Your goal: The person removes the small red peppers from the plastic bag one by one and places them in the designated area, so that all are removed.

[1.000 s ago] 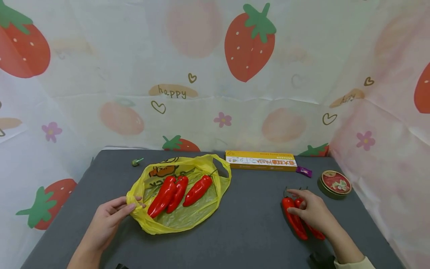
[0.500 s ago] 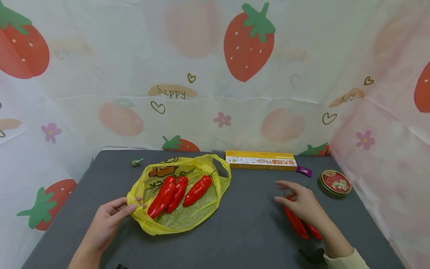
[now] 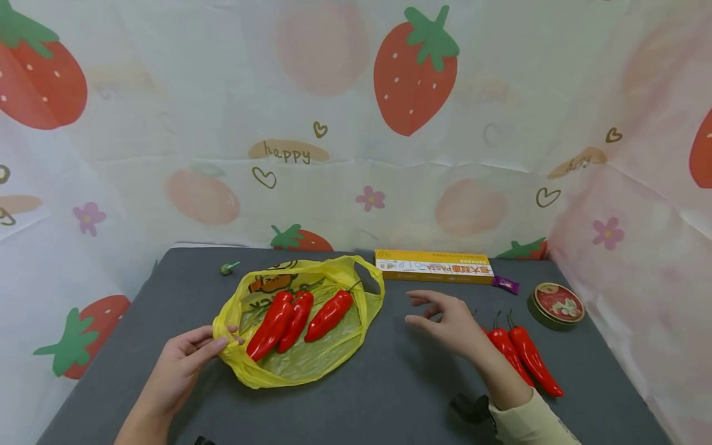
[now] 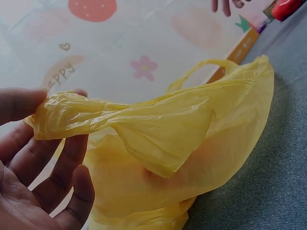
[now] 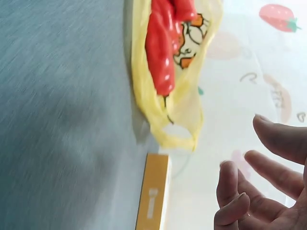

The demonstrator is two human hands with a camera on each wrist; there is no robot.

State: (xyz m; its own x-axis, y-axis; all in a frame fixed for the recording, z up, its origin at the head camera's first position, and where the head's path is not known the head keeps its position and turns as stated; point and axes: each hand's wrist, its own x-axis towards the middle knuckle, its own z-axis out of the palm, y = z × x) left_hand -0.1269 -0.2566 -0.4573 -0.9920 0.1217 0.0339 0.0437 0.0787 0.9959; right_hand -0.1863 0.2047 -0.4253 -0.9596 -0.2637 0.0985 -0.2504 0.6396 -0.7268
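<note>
In the head view, my left hand [image 3: 180, 364] pinches the left edge of a yellow plastic bag [image 3: 300, 371] between thumb and fingers. The left wrist view shows the bunched plastic [image 4: 72, 117] in that grip. Inside the bag, whose mouth gapes wide, lie three red chili peppers [image 3: 329, 316]. My right hand [image 3: 445, 321] hovers above the table to the right of the bag, fingers spread and holding nothing. Behind its forearm, more red chili peppers [image 3: 535, 361] lie on the table, partly covered by the arm.
At the back stands a yellow pasta box [image 3: 434, 267], with a small purple packet [image 3: 505, 284] beside it. A round tin [image 3: 556, 306] sits near the right edge. Behind the bag on the left lies a small green object [image 3: 228, 268]. A printed cloth hangs behind the dark grey table [image 3: 356, 414].
My right hand has lifted away from the chili peppers on the right and moved left towards the bag, uncovering them. The left hand keeps its grip on the bag in the same place.
</note>
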